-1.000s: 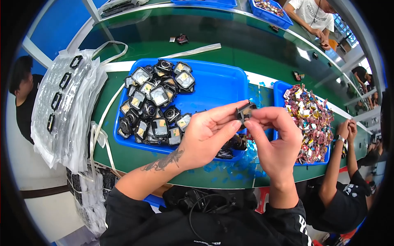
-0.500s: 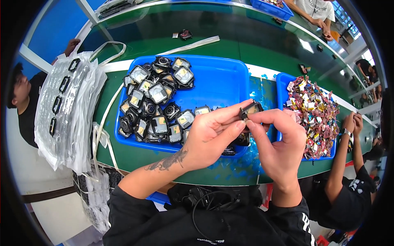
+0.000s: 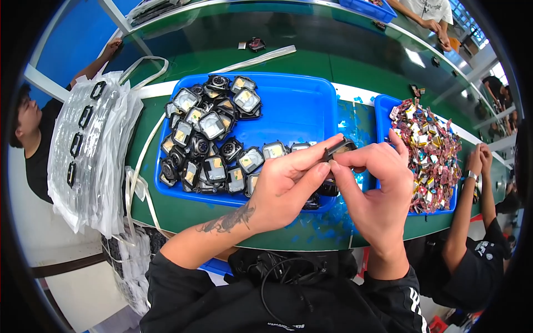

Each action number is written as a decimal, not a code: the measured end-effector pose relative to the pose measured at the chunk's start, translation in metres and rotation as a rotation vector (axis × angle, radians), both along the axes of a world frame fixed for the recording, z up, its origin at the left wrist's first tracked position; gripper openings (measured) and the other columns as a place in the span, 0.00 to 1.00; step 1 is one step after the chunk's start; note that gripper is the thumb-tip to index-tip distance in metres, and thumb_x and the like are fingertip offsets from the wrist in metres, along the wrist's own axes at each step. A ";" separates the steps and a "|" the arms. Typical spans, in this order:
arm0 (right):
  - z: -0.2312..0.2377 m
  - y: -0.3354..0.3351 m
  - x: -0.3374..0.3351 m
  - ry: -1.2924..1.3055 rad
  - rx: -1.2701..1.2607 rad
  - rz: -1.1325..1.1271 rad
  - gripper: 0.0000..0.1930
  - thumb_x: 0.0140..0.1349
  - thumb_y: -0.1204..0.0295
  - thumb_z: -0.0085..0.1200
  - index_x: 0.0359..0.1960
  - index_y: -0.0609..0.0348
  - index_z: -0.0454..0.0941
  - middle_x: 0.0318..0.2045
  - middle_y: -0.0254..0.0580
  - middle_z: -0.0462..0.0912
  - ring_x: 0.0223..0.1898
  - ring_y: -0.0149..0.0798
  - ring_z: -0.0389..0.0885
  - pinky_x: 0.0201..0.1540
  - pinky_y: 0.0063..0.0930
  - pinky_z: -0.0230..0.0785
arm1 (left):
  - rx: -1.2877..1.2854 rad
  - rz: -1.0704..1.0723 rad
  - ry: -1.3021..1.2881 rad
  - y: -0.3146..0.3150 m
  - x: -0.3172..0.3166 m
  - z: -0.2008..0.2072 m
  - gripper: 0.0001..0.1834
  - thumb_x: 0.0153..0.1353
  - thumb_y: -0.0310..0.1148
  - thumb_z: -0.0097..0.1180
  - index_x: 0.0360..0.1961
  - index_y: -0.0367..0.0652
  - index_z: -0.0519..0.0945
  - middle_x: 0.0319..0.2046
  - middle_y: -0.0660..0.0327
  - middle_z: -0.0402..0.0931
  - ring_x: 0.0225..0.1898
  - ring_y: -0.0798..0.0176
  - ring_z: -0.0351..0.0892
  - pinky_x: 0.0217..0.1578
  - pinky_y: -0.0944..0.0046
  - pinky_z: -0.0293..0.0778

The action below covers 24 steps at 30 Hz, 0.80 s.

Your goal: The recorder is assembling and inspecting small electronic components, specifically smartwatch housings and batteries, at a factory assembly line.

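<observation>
- watch casing (image 3: 341, 146), dark and squarish, is up between the two hands, above the right end of the near blue tub; small enough for fingertips, it looks light and stiff.
- left hand (image 3: 284, 191): its grip is closed on the casing, fingers behind and thumb at the near edge, a sound place to support it.
- right hand (image 3: 378, 186): its grip is closed too, thumb and forefinger pinched at the casing's near edge; i cannot tell whether they have the rim itself or a small part on it.
- best hold, i judge, is across the firm outer side walls, clear of the middle; the smooth shell could slip under dry fingertips, and thin bits at the edge could snap if twisted.
- near blue tub (image 3: 294, 105), on the green bench (image 3: 277, 240), carries heaped casings (image 3: 212, 125) of like build, some showing pale, flat centres that look easier to mark than the dark frames.
- second blue tub (image 3: 383, 117), off to the right, is piled with reddish small parts (image 3: 427, 152), seemingly flimsy and easily bent.
</observation>
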State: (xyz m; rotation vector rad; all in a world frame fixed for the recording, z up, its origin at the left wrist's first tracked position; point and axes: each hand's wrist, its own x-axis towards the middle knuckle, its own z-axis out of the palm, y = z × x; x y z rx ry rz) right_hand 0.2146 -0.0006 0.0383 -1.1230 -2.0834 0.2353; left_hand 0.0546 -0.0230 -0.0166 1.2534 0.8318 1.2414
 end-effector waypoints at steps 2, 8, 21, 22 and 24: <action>0.000 0.000 0.000 -0.018 0.035 -0.010 0.08 0.47 0.78 0.66 0.26 0.51 0.81 0.22 0.28 0.79 0.28 0.36 0.77 0.61 0.50 0.57 | -0.001 0.019 -0.013 0.000 0.000 0.001 0.22 0.71 0.27 0.47 0.65 0.33 0.69 0.46 0.61 0.79 0.42 0.79 0.72 0.44 0.76 0.69; -0.005 -0.003 0.002 0.001 0.049 -0.035 0.10 0.42 0.78 0.68 0.24 0.50 0.79 0.23 0.31 0.73 0.31 0.40 0.73 0.57 0.48 0.58 | -0.010 0.050 -0.042 0.000 0.003 0.000 0.22 0.71 0.27 0.47 0.64 0.32 0.70 0.32 0.70 0.76 0.31 0.82 0.66 0.33 0.79 0.64; -0.022 0.001 0.019 0.763 -0.394 0.199 0.17 0.50 0.82 0.66 0.41 0.64 0.73 0.42 0.40 0.74 0.43 0.32 0.74 0.52 0.29 0.70 | -0.097 0.016 -0.229 0.002 0.002 0.014 0.22 0.72 0.25 0.45 0.65 0.31 0.64 0.54 0.49 0.75 0.54 0.64 0.76 0.54 0.64 0.75; -0.022 -0.005 0.022 0.726 -0.437 0.175 0.18 0.49 0.83 0.66 0.42 0.65 0.74 0.43 0.40 0.75 0.44 0.33 0.76 0.52 0.29 0.71 | -0.084 0.021 -0.280 0.003 0.001 0.015 0.24 0.72 0.25 0.44 0.67 0.33 0.62 0.54 0.49 0.75 0.54 0.64 0.76 0.54 0.63 0.75; -0.023 -0.015 0.024 0.620 -0.525 0.147 0.21 0.49 0.86 0.66 0.46 0.66 0.75 0.42 0.41 0.78 0.46 0.33 0.80 0.50 0.27 0.76 | -0.072 0.046 -0.321 0.003 0.002 0.014 0.28 0.72 0.25 0.43 0.71 0.38 0.53 0.52 0.51 0.77 0.53 0.64 0.77 0.54 0.63 0.75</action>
